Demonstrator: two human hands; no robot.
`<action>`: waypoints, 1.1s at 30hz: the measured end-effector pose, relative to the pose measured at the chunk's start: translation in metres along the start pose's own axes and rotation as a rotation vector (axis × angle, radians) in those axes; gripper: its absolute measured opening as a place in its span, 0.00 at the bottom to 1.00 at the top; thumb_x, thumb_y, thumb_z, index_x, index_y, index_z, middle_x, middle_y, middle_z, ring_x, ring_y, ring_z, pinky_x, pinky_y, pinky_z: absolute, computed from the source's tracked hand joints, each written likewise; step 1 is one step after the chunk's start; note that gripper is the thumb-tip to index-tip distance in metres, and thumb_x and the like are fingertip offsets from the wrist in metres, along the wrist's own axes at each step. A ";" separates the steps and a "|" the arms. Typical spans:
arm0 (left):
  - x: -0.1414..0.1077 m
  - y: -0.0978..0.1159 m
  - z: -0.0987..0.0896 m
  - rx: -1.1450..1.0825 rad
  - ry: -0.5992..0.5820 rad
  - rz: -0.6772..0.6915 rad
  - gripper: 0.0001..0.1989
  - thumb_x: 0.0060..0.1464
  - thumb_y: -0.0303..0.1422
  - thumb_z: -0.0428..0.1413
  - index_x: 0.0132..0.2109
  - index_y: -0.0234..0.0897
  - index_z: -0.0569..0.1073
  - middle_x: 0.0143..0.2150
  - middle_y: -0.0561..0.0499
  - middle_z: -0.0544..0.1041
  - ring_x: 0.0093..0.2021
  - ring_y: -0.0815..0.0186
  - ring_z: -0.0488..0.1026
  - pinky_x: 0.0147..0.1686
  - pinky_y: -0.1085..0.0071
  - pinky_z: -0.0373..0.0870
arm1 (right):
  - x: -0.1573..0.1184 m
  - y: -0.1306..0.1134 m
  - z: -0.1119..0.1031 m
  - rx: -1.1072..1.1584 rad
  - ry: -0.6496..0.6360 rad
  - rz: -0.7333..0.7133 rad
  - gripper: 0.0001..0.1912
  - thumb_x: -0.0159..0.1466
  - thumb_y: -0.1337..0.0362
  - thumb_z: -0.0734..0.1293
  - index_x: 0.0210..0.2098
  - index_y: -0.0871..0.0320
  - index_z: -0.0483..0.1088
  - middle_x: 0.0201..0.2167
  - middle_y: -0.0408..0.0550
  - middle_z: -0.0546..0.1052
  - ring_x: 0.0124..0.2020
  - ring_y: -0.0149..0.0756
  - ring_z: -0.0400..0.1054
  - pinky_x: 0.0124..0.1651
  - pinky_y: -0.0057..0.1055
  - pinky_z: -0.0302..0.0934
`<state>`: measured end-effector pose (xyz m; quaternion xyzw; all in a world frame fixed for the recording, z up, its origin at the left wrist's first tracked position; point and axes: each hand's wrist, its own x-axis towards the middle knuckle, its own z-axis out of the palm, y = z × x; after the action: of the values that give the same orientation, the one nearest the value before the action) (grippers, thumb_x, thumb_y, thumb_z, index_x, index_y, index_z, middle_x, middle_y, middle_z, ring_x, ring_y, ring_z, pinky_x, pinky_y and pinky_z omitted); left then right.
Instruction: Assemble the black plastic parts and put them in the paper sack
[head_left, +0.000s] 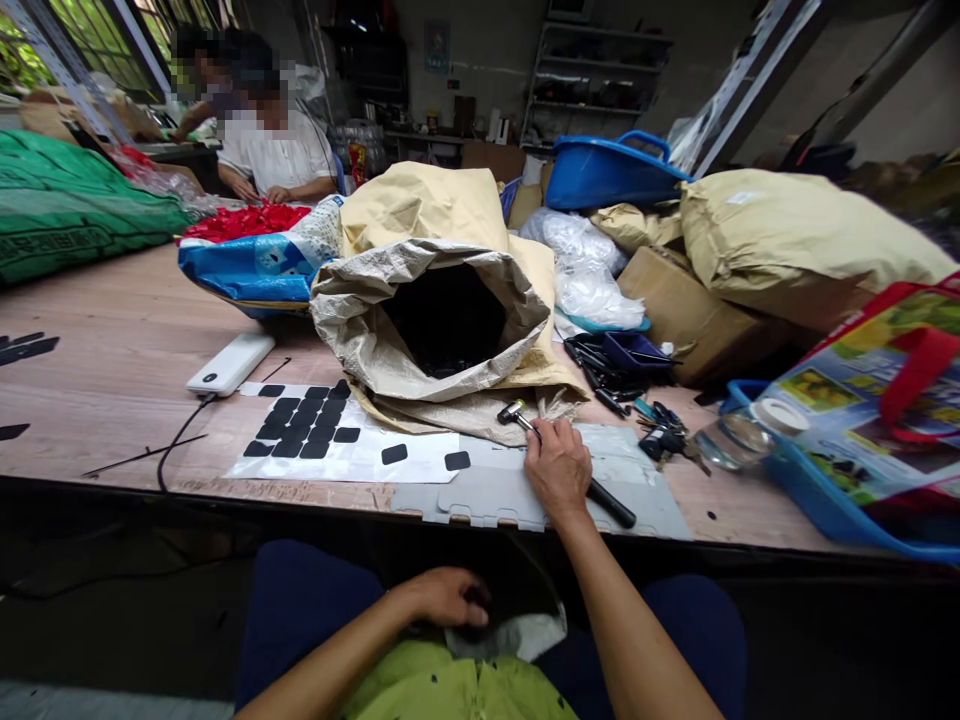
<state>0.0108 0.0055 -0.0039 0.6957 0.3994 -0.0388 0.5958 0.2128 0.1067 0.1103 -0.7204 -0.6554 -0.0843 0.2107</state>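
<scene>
My right hand (559, 465) is closed over a small hammer (611, 503) lying across a grey mat (645, 485); its metal head points away from me, and the black handle's end sticks out beneath my palm. Down at my lap, my left hand (450, 597) has its fingers curled over a dark opening with a whitish edge (529, 635). Shadow hides what those fingers hold, if anything. Beyond the hammer, a large woven sack (352, 340) lies on its side, mouth towards me, dark inside. Black rounded-square pieces (315, 420) sit in rows on a white sheet (420, 470), two of them apart on the right.
Left of the sheet lies a white power bank (232, 362) with a cable. Keys (664, 430), black tools (600, 365), a clear bottle (735, 440) and a blue basket (810, 500) stand right. A bag of red pieces (247, 260) and a person (277, 155) are behind.
</scene>
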 end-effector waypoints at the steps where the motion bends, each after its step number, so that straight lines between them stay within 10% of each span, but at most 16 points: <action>1: -0.015 0.021 -0.013 0.092 -0.161 0.048 0.21 0.52 0.43 0.64 0.52 0.42 0.81 0.45 0.46 0.83 0.47 0.50 0.80 0.48 0.56 0.76 | 0.000 0.000 0.000 0.001 -0.002 -0.001 0.11 0.69 0.62 0.64 0.49 0.54 0.74 0.42 0.50 0.72 0.43 0.40 0.61 0.40 0.34 0.50; 3: -0.044 0.067 -0.050 0.081 -0.424 0.217 0.21 0.54 0.46 0.63 0.52 0.42 0.81 0.42 0.49 0.83 0.43 0.57 0.80 0.44 0.64 0.76 | 0.000 0.000 0.000 0.000 -0.001 -0.004 0.11 0.69 0.62 0.64 0.49 0.54 0.74 0.42 0.50 0.72 0.43 0.40 0.61 0.40 0.34 0.50; 5: -0.067 0.108 -0.100 -0.108 -0.414 0.346 0.21 0.58 0.45 0.61 0.55 0.41 0.79 0.44 0.48 0.83 0.42 0.60 0.80 0.42 0.68 0.75 | 0.000 0.000 0.000 -0.004 0.005 -0.007 0.11 0.69 0.62 0.64 0.48 0.54 0.74 0.42 0.50 0.72 0.43 0.41 0.61 0.40 0.34 0.50; 9: -0.066 0.141 -0.210 -0.167 0.436 0.394 0.18 0.59 0.44 0.59 0.48 0.35 0.80 0.40 0.46 0.83 0.38 0.62 0.78 0.40 0.69 0.74 | 0.001 0.000 0.000 -0.002 0.005 -0.010 0.11 0.69 0.62 0.64 0.48 0.54 0.74 0.42 0.51 0.72 0.43 0.41 0.62 0.40 0.34 0.51; 12: -0.036 0.131 -0.267 0.042 1.135 0.056 0.13 0.57 0.39 0.58 0.40 0.33 0.80 0.38 0.44 0.82 0.41 0.58 0.78 0.43 0.67 0.73 | 0.001 0.001 0.001 0.010 -0.003 -0.006 0.11 0.68 0.62 0.64 0.48 0.54 0.75 0.42 0.51 0.73 0.44 0.41 0.62 0.41 0.34 0.51; 14: -0.016 0.121 -0.284 0.170 1.255 -0.249 0.12 0.55 0.38 0.59 0.39 0.33 0.80 0.40 0.40 0.82 0.46 0.52 0.79 0.45 0.63 0.73 | 0.001 0.001 0.001 0.018 -0.004 -0.004 0.11 0.68 0.62 0.64 0.48 0.54 0.75 0.42 0.50 0.73 0.44 0.41 0.62 0.41 0.34 0.51; 18: 0.002 0.110 -0.288 0.228 1.230 -0.526 0.24 0.51 0.45 0.61 0.47 0.30 0.80 0.51 0.30 0.79 0.54 0.40 0.77 0.46 0.57 0.73 | 0.001 0.002 0.002 0.020 0.003 -0.008 0.11 0.68 0.62 0.64 0.49 0.54 0.74 0.42 0.50 0.73 0.45 0.41 0.62 0.42 0.34 0.51; 24: -0.008 0.110 -0.290 0.210 1.176 -0.504 0.21 0.49 0.44 0.61 0.44 0.31 0.80 0.47 0.32 0.81 0.51 0.43 0.78 0.43 0.60 0.72 | 0.001 0.001 0.001 0.019 0.000 0.002 0.11 0.68 0.62 0.64 0.48 0.54 0.74 0.42 0.50 0.73 0.45 0.41 0.62 0.42 0.34 0.51; 29: -0.031 0.105 -0.253 0.259 1.377 0.026 0.14 0.54 0.38 0.59 0.46 0.37 0.78 0.39 0.47 0.81 0.40 0.58 0.77 0.41 0.67 0.69 | 0.001 0.000 0.000 0.012 -0.025 0.017 0.10 0.69 0.61 0.65 0.47 0.53 0.74 0.43 0.50 0.72 0.45 0.41 0.62 0.42 0.34 0.51; 33: -0.042 0.101 -0.201 0.365 1.073 0.500 0.11 0.57 0.37 0.62 0.46 0.40 0.79 0.43 0.49 0.80 0.43 0.61 0.75 0.44 0.67 0.69 | 0.001 0.000 0.001 0.002 -0.029 0.017 0.11 0.69 0.60 0.65 0.48 0.52 0.74 0.43 0.49 0.72 0.46 0.41 0.62 0.42 0.34 0.50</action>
<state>-0.0412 0.1596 0.1567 0.7816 0.4550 0.3895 0.1745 0.2132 0.1079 0.1102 -0.7270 -0.6522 -0.0713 0.2025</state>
